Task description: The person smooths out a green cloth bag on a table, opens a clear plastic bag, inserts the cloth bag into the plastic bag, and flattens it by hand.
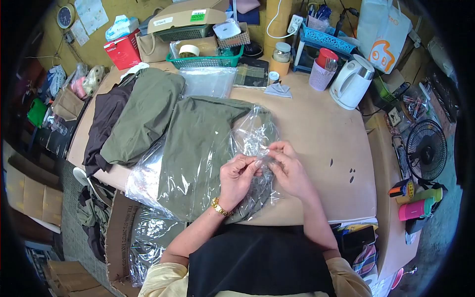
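Observation:
An olive green garment [195, 143] lies flat inside a clear plastic bag [148, 180] on the table in front of me. My left hand [237, 177], with a gold watch on its wrist, pinches the bag's edge at the right side. Close beside it, my right hand [287, 171] also has its fingers closed on the plastic. Between the fingertips the film is bunched, and its exact fold is too small to make out. Left of the bag lie another folded olive garment [146, 111] and a dark brown garment [106, 119].
At the back stand a green basket [210, 60] holding a tape roll, and a stack of clear bags [208, 81]. A white kettle [352, 81] and a lilac cup [320, 75] are at the back right. Below the table's left edge is a cardboard box [118, 237] with bagged clothing.

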{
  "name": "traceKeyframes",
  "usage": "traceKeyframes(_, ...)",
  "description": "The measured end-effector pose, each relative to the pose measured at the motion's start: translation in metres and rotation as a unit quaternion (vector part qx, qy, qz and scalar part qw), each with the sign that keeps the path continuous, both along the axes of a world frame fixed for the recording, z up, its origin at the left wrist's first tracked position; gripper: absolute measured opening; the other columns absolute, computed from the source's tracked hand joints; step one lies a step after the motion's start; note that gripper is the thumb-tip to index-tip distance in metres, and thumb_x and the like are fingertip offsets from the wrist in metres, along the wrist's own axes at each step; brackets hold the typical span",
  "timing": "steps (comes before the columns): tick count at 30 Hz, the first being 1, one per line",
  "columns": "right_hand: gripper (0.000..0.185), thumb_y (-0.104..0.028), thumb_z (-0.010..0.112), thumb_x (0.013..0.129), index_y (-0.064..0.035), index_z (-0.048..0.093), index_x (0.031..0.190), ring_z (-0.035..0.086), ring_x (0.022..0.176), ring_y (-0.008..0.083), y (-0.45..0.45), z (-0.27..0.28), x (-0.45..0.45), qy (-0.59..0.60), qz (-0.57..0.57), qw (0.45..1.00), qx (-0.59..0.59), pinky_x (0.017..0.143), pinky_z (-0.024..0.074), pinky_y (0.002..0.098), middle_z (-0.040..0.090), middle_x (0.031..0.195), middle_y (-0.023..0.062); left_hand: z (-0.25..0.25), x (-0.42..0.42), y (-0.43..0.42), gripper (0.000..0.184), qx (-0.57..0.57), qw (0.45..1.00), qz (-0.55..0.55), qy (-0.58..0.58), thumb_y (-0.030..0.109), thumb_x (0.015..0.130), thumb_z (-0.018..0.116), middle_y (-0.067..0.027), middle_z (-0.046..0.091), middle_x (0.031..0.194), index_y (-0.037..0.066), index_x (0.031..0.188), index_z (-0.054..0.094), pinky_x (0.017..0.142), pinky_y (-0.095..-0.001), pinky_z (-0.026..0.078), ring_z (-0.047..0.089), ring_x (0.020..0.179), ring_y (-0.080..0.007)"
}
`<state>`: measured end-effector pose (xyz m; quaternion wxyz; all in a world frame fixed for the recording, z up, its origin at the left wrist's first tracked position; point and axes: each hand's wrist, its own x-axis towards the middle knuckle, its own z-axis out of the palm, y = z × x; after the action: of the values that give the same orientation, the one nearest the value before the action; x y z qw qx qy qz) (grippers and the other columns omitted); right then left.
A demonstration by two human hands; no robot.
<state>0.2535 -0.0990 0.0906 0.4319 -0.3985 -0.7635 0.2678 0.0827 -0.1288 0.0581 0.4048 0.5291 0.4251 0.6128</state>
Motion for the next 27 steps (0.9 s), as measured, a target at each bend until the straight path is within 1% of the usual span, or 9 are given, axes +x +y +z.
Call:
traceKeyframes(2, 0.019, 0.003, 0.064, 0.087, 0.0040, 0.067, 0.105, 0.059, 0.085, 0.0203, 0.000, 0.008, 0.015, -0.061, 0.098, 0.989, -0.094, 0.076, 0.0501, 0.0302, 0.055, 0.098, 0.0099, -0.002, -0.001, 0.001, 0.013, -0.005, 1.000, -0.008, -0.016, 0.001, 0.093, 0.066, -0.0069, 0.065, 0.087, -0.005, 0.103, 0.072, 0.065, -0.0231, 0.056, 0.067, 0.071, -0.0116)
traceKeyframes(5, 0.012, 0.007, 0.064, 0.085, 0.0045, 0.068, 0.096, 0.059, 0.081, 0.0222, -0.002, 0.013, 0.023, -0.205, 0.016, 0.979, -0.005, 0.072, 0.0497, 0.0314, 0.059, 0.095, 0.0110, 0.000, 0.002, 0.004, 0.013, -0.012, 0.999, -0.007, -0.040, 0.001, 0.091, 0.068, -0.0062, 0.065, 0.084, -0.004, 0.102, 0.073, 0.063, -0.0232, 0.056, 0.066, 0.070, -0.0106)
traceKeyframes(9, 0.008, -0.004, 0.070, 0.082, -0.0018, 0.067, 0.090, 0.062, 0.086, 0.0323, -0.010, 0.023, 0.014, -0.069, -0.020, 0.996, -0.060, 0.075, 0.0503, 0.0399, 0.063, 0.094, 0.0124, -0.010, 0.003, 0.009, 0.016, -0.025, 0.998, 0.025, 0.056, 0.002, 0.086, 0.072, -0.0060, 0.064, 0.076, -0.001, 0.101, 0.074, 0.059, -0.0266, 0.052, 0.064, 0.065, -0.0124)
traceKeyframes(11, 0.006, -0.005, 0.071, 0.083, -0.0023, 0.066, 0.086, 0.062, 0.077, 0.0309, -0.010, 0.025, 0.001, -0.103, -0.022, 0.968, 0.229, 0.069, 0.0514, 0.0382, 0.063, 0.086, 0.0108, 0.003, 0.003, 0.007, 0.016, 0.039, 0.987, 0.043, 0.151, 0.002, 0.083, 0.073, -0.0073, 0.063, 0.074, 0.000, 0.099, 0.075, 0.059, -0.0285, 0.051, 0.064, 0.064, -0.0155)
traceKeyframes(12, 0.006, -0.005, 0.071, 0.083, -0.0023, 0.066, 0.086, 0.062, 0.077, 0.0309, -0.009, 0.019, -0.004, -0.103, -0.024, 0.968, 0.228, 0.069, 0.0514, 0.0382, 0.063, 0.086, 0.0108, 0.008, 0.003, 0.006, 0.018, 0.103, 0.963, 0.059, 0.243, 0.002, 0.080, 0.074, -0.0086, 0.063, 0.073, 0.001, 0.098, 0.075, 0.058, -0.0304, 0.050, 0.063, 0.063, -0.0186)
traceKeyframes(18, 0.010, 0.002, 0.072, 0.082, -0.0018, 0.064, 0.080, 0.064, 0.073, 0.0174, 0.002, -0.016, -0.014, 0.118, -0.031, 0.992, -0.015, 0.063, 0.0516, 0.0285, 0.066, 0.088, 0.0099, 0.015, 0.007, -0.002, 0.012, 0.107, 0.965, 0.064, 0.230, 0.001, 0.078, 0.073, -0.0104, 0.062, 0.073, 0.000, 0.090, 0.074, 0.059, -0.0327, 0.050, 0.062, 0.064, -0.0230)
traceKeyframes(20, 0.008, 0.006, 0.072, 0.082, 0.0003, 0.066, 0.085, 0.065, 0.075, 0.0156, 0.002, -0.025, -0.019, 0.298, -0.025, 0.942, -0.152, 0.062, 0.0513, 0.0274, 0.065, 0.085, 0.0096, 0.014, 0.006, -0.002, 0.012, 0.102, 0.967, 0.056, 0.227, 0.000, 0.078, 0.072, -0.0106, 0.062, 0.074, 0.000, 0.090, 0.073, 0.059, -0.0326, 0.050, 0.062, 0.064, -0.0225)
traceKeyframes(23, 0.010, 0.006, 0.070, 0.084, 0.0023, 0.069, 0.093, 0.066, 0.075, 0.0177, -0.004, -0.010, -0.011, 0.089, -0.030, 0.995, 0.043, 0.063, 0.0518, 0.0286, 0.065, 0.087, 0.0093, 0.009, 0.003, 0.001, 0.013, 0.092, 0.971, 0.036, 0.216, -0.001, 0.078, 0.071, -0.0108, 0.062, 0.075, -0.001, 0.092, 0.073, 0.059, -0.0317, 0.050, 0.061, 0.063, -0.0209)
traceKeyframes(27, 0.017, 0.006, 0.071, 0.082, 0.0022, 0.071, 0.099, 0.066, 0.073, 0.0207, -0.012, 0.005, -0.006, 0.041, -0.016, 0.999, 0.023, 0.063, 0.0525, 0.0304, 0.064, 0.090, 0.0106, 0.009, 0.003, -0.002, 0.019, 0.060, 0.984, -0.002, 0.166, -0.002, 0.079, 0.071, -0.0071, 0.064, 0.080, -0.004, 0.098, 0.070, 0.069, -0.0263, 0.055, 0.065, 0.072, -0.0139)
